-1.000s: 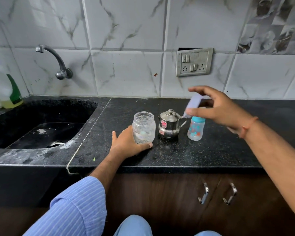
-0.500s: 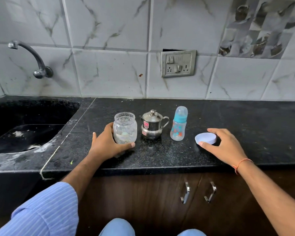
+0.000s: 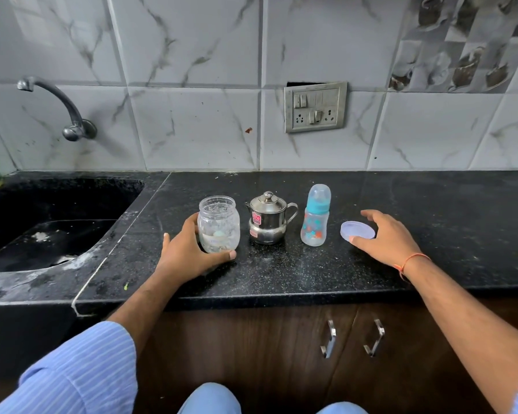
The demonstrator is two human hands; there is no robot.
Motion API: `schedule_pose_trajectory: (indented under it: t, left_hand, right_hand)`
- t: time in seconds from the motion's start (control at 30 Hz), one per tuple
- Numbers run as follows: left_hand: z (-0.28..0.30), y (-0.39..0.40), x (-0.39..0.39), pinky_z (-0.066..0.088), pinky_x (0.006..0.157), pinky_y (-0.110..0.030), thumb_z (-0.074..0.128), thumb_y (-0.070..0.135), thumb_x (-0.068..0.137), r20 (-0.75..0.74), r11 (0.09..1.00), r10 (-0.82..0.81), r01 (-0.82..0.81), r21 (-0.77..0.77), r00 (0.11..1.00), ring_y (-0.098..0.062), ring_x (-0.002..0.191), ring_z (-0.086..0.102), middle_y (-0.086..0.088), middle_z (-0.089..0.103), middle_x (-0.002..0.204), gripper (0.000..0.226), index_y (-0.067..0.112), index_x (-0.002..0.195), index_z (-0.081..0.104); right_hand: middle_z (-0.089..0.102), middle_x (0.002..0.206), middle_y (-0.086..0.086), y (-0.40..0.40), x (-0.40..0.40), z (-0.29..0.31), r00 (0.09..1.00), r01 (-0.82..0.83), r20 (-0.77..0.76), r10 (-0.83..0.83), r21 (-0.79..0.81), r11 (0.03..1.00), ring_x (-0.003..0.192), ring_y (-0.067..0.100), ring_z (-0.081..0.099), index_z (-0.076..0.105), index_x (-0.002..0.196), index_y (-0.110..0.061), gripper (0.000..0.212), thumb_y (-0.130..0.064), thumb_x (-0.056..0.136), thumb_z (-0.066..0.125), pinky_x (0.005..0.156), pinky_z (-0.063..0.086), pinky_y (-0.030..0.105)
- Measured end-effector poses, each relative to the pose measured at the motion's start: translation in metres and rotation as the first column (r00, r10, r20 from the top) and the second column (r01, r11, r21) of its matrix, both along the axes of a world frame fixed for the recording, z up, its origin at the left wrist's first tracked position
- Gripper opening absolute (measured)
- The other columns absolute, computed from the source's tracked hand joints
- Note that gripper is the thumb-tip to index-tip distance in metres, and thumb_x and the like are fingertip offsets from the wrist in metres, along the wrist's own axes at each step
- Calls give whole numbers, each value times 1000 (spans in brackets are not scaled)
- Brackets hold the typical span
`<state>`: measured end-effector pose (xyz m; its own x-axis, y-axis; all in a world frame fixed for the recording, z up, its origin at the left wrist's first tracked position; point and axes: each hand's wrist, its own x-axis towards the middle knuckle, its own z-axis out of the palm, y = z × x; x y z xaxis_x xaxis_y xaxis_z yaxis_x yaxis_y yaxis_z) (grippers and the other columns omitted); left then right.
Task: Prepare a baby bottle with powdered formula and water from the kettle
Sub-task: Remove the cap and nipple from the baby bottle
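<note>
While the left hand (image 3: pixel 189 252) grips the open jar (image 3: pixel 219 228) on the table (image 3: pixel 431 234), the kettle (image 3: pixel 266 218) and capped bottle (image 3: pixel 316 216) stand beside it; the right hand (image 3: pixel 386 237), fingers spread, touches the lid (image 3: pixel 356 230).

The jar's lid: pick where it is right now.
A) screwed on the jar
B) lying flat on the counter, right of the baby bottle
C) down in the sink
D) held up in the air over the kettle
B: the lid lies flat on the counter to the right of the baby bottle, at the fingertips of the right hand, while the jar, held by the left hand, stands open-topped.
</note>
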<state>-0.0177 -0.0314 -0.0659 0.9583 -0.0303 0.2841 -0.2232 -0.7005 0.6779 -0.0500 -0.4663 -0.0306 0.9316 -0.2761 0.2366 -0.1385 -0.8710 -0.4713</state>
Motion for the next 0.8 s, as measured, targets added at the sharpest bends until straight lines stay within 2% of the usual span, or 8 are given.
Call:
schedule_pose_trajectory:
  t: [0.2,0.33,0.43,0.53,0.6,0.67,0.73,0.8]
  left_hand:
    - [3,-1,-2,-3,134,-67,77,96,45,52,999,4,-1,-53,999,-19,146,58,17,62,153,144,31,165,33]
    - [4,-2,-8,-9,132,-69,71,99,52,183,997,79,-74,-32,980,-16,163,32,6,37,173,147,23,170,28]
    - [5,-5,-17,-14,129,-67,72,89,68,356,993,118,-114,-33,927,-12,167,17,8,20,178,132,27,172,22]
    - [5,-8,-26,-13,130,-67,74,74,79,514,994,105,-106,-29,851,-9,167,16,11,24,176,111,31,170,28]
    - [6,-9,-30,-5,130,-73,75,69,80,597,996,49,-82,28,801,-13,163,24,7,34,170,103,30,167,37]
    - [5,-12,-33,11,127,-74,76,67,80,650,989,-64,-36,140,758,-24,156,38,2,43,163,98,26,163,45]
    - [4,-19,-38,29,119,-63,76,69,81,651,967,-188,22,254,735,-26,143,48,2,48,156,96,27,162,47]
    - [3,-31,-44,40,110,-45,79,68,82,601,942,-305,142,303,739,-14,131,55,7,51,149,94,29,161,47]
  right_hand:
    - [60,152,0,17,-8,16,977,-121,182,114,25,992,140,26,54,58,149,-26,72,-41,84,85,114,44,42]
    - [64,148,-7,39,-4,26,960,-205,211,182,91,974,134,17,58,58,150,-26,75,-49,84,86,109,47,36]
    - [70,139,-12,56,3,30,962,-247,171,213,214,945,125,11,64,61,146,-28,75,-52,80,88,107,54,38]
    - [75,126,-14,68,13,28,964,-255,158,215,300,919,114,10,70,66,137,-30,67,-52,78,90,103,57,38]
    - [76,120,-12,72,18,26,968,-239,151,199,320,917,107,12,72,68,132,-28,64,-53,78,90,94,59,36]
    - [75,113,-13,75,20,27,970,-229,146,192,300,926,99,9,70,71,126,-28,60,-57,76,89,78,55,27]
    - [74,103,-18,78,16,28,968,-238,144,205,270,933,93,3,68,74,118,-31,56,-62,73,89,69,48,21]
    - [75,102,-19,85,11,28,961,-269,142,239,256,929,93,1,68,74,114,-33,56,-65,70,88,69,48,21]
